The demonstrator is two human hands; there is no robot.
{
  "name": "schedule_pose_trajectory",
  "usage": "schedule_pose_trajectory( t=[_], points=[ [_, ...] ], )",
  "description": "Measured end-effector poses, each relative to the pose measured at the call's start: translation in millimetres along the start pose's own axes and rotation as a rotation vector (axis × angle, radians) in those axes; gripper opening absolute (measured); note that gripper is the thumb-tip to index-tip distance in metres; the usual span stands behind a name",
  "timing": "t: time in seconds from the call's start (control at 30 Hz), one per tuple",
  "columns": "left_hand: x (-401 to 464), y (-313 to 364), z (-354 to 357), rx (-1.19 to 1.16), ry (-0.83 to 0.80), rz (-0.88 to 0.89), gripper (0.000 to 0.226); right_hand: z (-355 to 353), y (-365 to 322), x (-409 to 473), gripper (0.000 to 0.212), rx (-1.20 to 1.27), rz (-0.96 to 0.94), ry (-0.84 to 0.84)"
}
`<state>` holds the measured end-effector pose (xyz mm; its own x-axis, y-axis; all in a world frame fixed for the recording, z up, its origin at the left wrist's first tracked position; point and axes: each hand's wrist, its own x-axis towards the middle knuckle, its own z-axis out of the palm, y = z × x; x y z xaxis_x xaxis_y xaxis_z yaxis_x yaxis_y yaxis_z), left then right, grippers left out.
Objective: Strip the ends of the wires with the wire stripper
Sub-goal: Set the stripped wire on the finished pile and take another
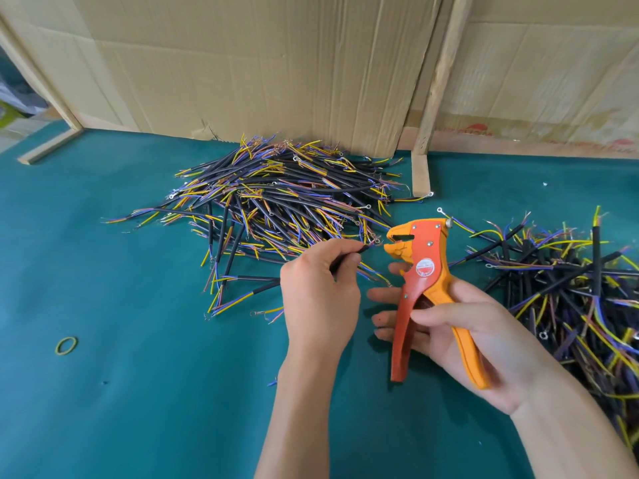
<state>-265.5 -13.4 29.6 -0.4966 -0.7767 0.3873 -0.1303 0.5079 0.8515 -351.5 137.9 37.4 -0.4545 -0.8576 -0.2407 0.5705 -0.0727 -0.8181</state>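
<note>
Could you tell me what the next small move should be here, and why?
Probably the left hand should feed the cable it pinches a little rightward into the wire stripper. The cable's end points at the tool's open mouth but sits just short of it, and the right hand already holds the handles, unsqueezed.

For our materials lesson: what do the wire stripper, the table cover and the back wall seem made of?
Wire stripper: probably painted metal, rivets showing; orange handles, perhaps plastic-coated.
Table cover: matte teal, likely felt or cloth.
Back wall: corrugated cardboard, creased and ribbed.
</note>
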Motion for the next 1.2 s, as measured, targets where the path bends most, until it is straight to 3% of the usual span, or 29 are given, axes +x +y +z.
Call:
schedule_pose_trajectory(
  t=[0.23,0.8,1.2],
  points=[
    [0.4,-1.5,0.8,0.012,0.046,0.050,0.022,6.7,-3.9,-1.4,0.046,-0.031,0.048,0.066],
    [2.1,-1.1,0.8,-0.035,0.031,0.054,0.021,9.3,-6.2,-6.6,0.051,-0.077,0.029,-0.127],
    [1.4,-0.1,1.6,-0.041,0.033,0.077,0.021,10.8,-3.6,-4.0,0.048,-0.047,0.025,-0.093]
  ],
)
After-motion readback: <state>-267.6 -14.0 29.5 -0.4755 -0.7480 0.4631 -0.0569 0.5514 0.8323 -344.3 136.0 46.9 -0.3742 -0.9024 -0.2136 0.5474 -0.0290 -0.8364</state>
